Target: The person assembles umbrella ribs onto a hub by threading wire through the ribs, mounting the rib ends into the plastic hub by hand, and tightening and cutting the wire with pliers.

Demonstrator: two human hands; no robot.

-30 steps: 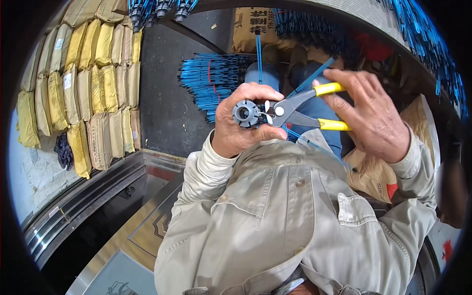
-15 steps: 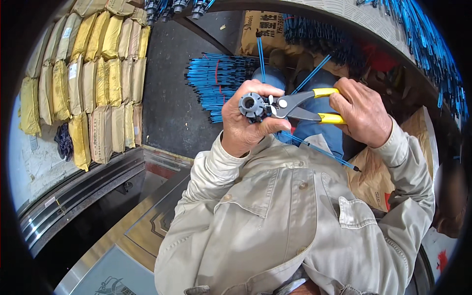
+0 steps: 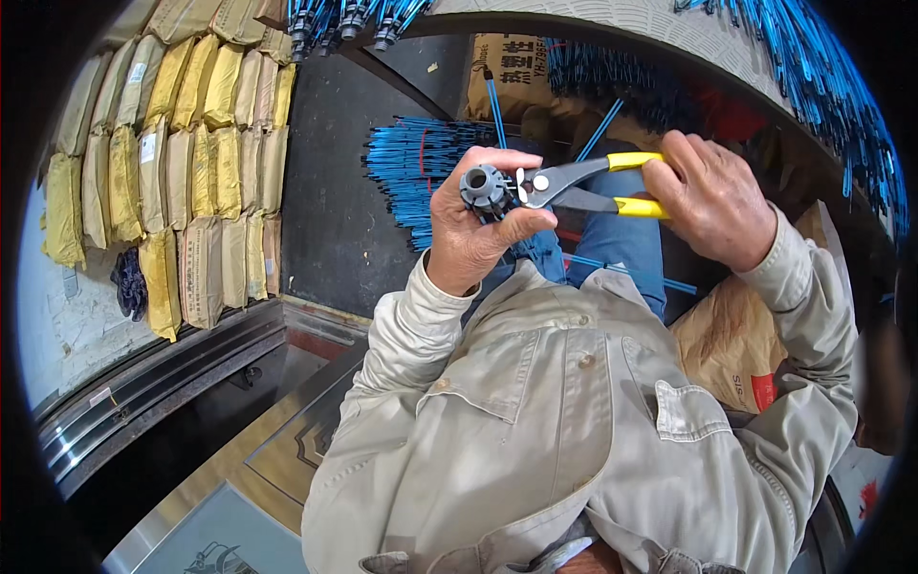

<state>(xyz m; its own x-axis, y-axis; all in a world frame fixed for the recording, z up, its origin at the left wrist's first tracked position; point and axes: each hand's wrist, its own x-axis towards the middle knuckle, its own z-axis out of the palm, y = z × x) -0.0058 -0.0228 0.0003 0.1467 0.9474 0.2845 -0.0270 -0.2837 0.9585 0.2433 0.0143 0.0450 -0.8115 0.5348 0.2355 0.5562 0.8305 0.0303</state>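
My left hand (image 3: 475, 225) grips a small grey, round, toothed plastic part (image 3: 485, 186) between thumb and fingers, held up in front of my chest. My right hand (image 3: 712, 199) is closed around the yellow handles of a pair of cutting pliers (image 3: 583, 187). The pliers' metal jaws meet the grey part at its right side. Both sleeves are beige. Blue jeans show below the hands.
A bundle of blue rods (image 3: 421, 163) lies on the dark floor beyond my hands, with more blue rods (image 3: 822, 77) along the upper right. Yellow and tan sacks (image 3: 172, 163) are stacked at left. A brown paper sack (image 3: 732, 344) sits at my right. Metal rails (image 3: 153, 383) run lower left.
Both hands have held the grey part and pliers together throughout, shifting slightly up and right in view; the pliers' jaws have stayed at the part and the handles have closed a little.
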